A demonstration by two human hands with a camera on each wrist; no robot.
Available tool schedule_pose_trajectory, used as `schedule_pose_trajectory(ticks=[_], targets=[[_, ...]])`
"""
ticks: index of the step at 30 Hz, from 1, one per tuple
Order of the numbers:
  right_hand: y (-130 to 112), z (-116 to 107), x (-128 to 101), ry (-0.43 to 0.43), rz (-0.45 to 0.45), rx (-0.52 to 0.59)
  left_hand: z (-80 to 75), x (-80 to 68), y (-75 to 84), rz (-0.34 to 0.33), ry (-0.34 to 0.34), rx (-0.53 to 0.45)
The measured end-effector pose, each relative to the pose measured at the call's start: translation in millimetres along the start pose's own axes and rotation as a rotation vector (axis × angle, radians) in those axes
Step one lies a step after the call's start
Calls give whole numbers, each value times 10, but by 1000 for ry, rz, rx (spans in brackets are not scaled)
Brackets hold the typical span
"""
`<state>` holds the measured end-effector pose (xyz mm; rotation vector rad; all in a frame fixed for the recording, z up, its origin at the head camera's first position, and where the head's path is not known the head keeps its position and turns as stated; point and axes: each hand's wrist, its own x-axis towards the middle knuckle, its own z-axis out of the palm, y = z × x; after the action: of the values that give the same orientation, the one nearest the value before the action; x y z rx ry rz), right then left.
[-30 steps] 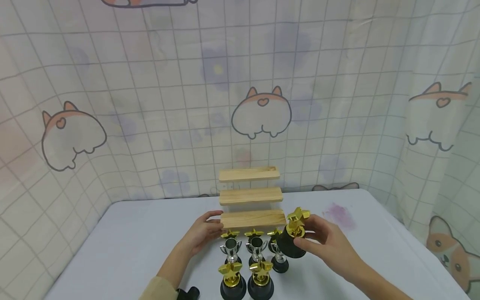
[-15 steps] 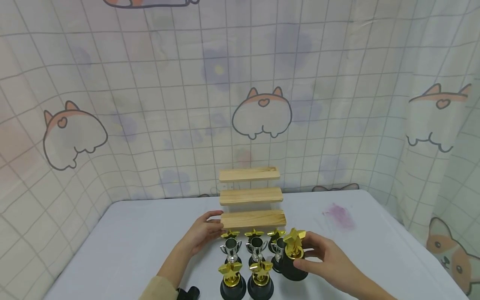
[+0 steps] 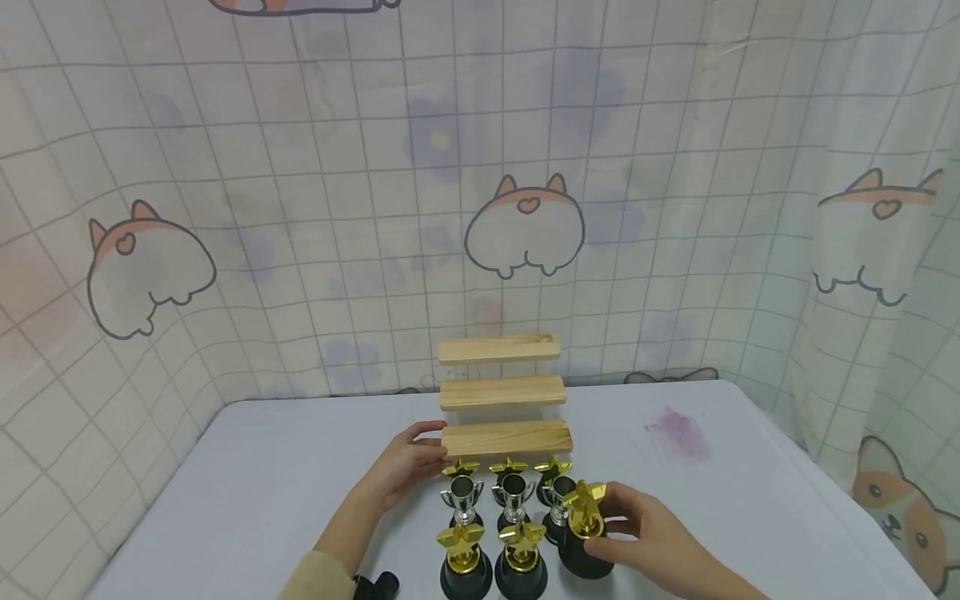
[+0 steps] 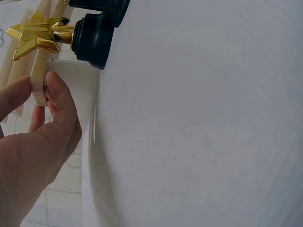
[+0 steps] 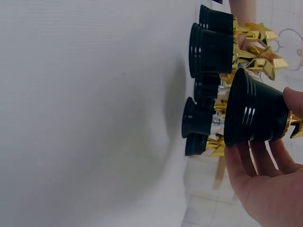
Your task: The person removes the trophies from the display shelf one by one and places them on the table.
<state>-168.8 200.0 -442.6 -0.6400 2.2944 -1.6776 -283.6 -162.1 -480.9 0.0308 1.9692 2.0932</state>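
My left hand pinches the left end of the lowest plank of a three-step wooden display shelf; thumb and fingers close on that end in the left wrist view. In my right hand is a gold star trophy with a black base, gripped around the base. The right wrist view shows this base held upright a little above the table. It is to the right of two front star trophies, by the rightmost silver cup trophy.
Three silver cup trophies stand in a row, including a middle one. Behind them, three gold star trophies stand close before the shelf. A white cloth covers the table, with a pink stain at right. A patterned curtain hangs behind.
My right hand has lowered the star trophy from beside the lowest plank toward the front row's right end. The left hand stays on the shelf.
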Motion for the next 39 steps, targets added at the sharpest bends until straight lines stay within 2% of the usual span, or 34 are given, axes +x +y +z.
schedule_pose_trajectory(ticks=[7, 14, 24, 30, 36, 39], targets=[[81, 42, 10, -22, 92, 7, 8, 1, 5, 2, 8, 3], [170, 75, 12, -59, 90, 8, 2, -11, 16, 0, 7, 0], [303, 128, -2, -102, 50, 91, 7, -48, 39, -5, 19, 9], [331, 172, -2, -84, 94, 123, -11, -48, 30, -1, 16, 8], [332, 174, 6, -71, 132, 100, -29, -27, 13, 9, 10, 2], [354, 162, 0, -81, 149, 81, -44, -38, -8, 14, 13, 39]])
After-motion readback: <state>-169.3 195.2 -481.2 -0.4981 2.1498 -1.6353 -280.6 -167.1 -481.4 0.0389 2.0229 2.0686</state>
